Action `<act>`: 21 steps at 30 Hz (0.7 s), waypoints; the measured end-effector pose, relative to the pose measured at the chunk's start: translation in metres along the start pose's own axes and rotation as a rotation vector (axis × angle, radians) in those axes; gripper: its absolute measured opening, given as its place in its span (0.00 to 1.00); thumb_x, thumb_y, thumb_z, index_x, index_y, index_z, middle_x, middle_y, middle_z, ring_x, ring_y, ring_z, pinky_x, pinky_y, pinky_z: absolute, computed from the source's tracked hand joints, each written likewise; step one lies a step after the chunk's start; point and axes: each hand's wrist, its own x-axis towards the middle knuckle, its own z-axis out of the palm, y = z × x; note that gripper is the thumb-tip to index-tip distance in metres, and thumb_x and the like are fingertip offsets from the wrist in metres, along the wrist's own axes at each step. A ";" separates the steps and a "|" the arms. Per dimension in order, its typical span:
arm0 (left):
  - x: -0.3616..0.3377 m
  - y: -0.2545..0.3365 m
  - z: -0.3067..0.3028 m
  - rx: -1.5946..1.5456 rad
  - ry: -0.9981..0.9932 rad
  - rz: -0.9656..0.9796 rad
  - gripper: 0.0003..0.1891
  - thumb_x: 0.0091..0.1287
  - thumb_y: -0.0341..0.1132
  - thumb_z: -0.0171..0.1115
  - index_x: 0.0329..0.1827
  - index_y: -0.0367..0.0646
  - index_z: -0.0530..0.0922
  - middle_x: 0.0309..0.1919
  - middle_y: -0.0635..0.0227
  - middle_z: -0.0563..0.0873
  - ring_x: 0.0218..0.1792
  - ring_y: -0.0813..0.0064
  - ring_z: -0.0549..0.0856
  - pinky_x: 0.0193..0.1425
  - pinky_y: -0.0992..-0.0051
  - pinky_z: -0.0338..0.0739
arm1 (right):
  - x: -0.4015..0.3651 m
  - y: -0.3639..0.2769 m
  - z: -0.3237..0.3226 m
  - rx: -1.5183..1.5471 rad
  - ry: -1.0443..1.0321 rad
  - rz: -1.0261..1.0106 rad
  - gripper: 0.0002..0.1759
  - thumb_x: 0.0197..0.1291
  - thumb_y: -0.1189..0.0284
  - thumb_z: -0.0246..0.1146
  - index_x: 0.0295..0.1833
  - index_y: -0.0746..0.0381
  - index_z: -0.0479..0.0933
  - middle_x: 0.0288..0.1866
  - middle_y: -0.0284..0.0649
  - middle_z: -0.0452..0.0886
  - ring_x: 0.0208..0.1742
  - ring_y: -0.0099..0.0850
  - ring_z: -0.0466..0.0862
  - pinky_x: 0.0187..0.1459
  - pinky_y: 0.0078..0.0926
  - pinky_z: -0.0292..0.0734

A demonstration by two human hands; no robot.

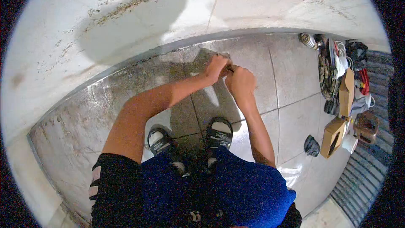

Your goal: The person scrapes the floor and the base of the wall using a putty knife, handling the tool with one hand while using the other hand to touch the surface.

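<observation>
1. Pale wall (pixel 126 12) fills the top of the view: smooth, scuffed, with brownish stains running along it and the person's shadow thrown across it.
2. Below it, the floor (pixel 295 80): big grey glossy tiles with dark joints, rougher and grimier where they meet the wall.
3. Blue shirt (pixel 244 190) and black shorts (pixel 114 190) at the bottom. There are white marks on the shorts' side, too blurred to read.
4. Ribbed grey shutter (pixel 363 173) curves down the right edge.
5. Beside it, a heap: camouflage cloth (pixel 325 76), an upright cardboard box (pixel 346 93), a second cardboard box (pixel 333 137) lying open-faced, and a crumpled black rag (pixel 312 145) on the tile just beside it.
6. Both bare forearms reach forward and converge above the feet.
7. Black sandals, left sandal (pixel 159 141) and right sandal (pixel 220 134), carry white lettering on the straps that I cannot read.
8. Left hand (pixel 217 68) has its fingers curled and its wrist bent inward. Right hand (pixel 240 82) is fisted, knuckles up. The two are touching.
9. Pinched between their fingertips is a small dark piece (pixel 230 68), held out towards the wall's base and too small to identify.
</observation>
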 end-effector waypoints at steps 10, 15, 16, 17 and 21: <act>-0.045 -0.012 -0.030 -0.352 -0.060 0.170 0.05 0.54 0.30 0.57 0.32 0.41 0.78 0.26 0.55 0.82 0.30 0.58 0.84 0.34 0.60 0.76 | -0.036 -0.012 0.023 -0.033 -0.064 -0.154 0.11 0.57 0.66 0.57 0.41 0.59 0.81 0.25 0.51 0.81 0.27 0.48 0.83 0.28 0.46 0.77; -0.123 -0.009 -0.040 -0.133 -0.257 0.054 0.10 0.56 0.30 0.56 0.40 0.41 0.77 0.37 0.55 0.82 0.37 0.56 0.84 0.42 0.59 0.79 | -0.088 -0.041 0.019 0.015 -0.267 -0.221 0.18 0.59 0.66 0.54 0.55 0.56 0.75 0.24 0.48 0.81 0.25 0.47 0.83 0.27 0.46 0.77; -0.123 -0.021 -0.040 -0.117 -0.203 0.084 0.12 0.56 0.30 0.56 0.44 0.42 0.77 0.41 0.55 0.82 0.40 0.56 0.84 0.44 0.59 0.79 | -0.082 -0.043 0.029 0.048 -0.224 -0.253 0.19 0.59 0.66 0.54 0.56 0.56 0.75 0.24 0.48 0.81 0.25 0.48 0.83 0.27 0.46 0.76; -0.115 -0.044 -0.033 -0.099 -0.146 0.115 0.15 0.56 0.31 0.56 0.47 0.44 0.78 0.45 0.55 0.82 0.43 0.56 0.84 0.45 0.59 0.79 | -0.074 -0.047 0.037 0.061 -0.185 -0.276 0.19 0.59 0.66 0.54 0.57 0.56 0.74 0.24 0.48 0.81 0.26 0.48 0.83 0.27 0.47 0.76; -0.083 -0.064 -0.053 0.016 -0.238 -0.071 0.20 0.56 0.32 0.57 0.54 0.43 0.76 0.51 0.53 0.81 0.47 0.56 0.83 0.51 0.61 0.79 | -0.049 -0.062 0.055 0.120 -0.046 -0.307 0.21 0.59 0.68 0.57 0.59 0.55 0.73 0.26 0.50 0.81 0.26 0.49 0.82 0.29 0.47 0.76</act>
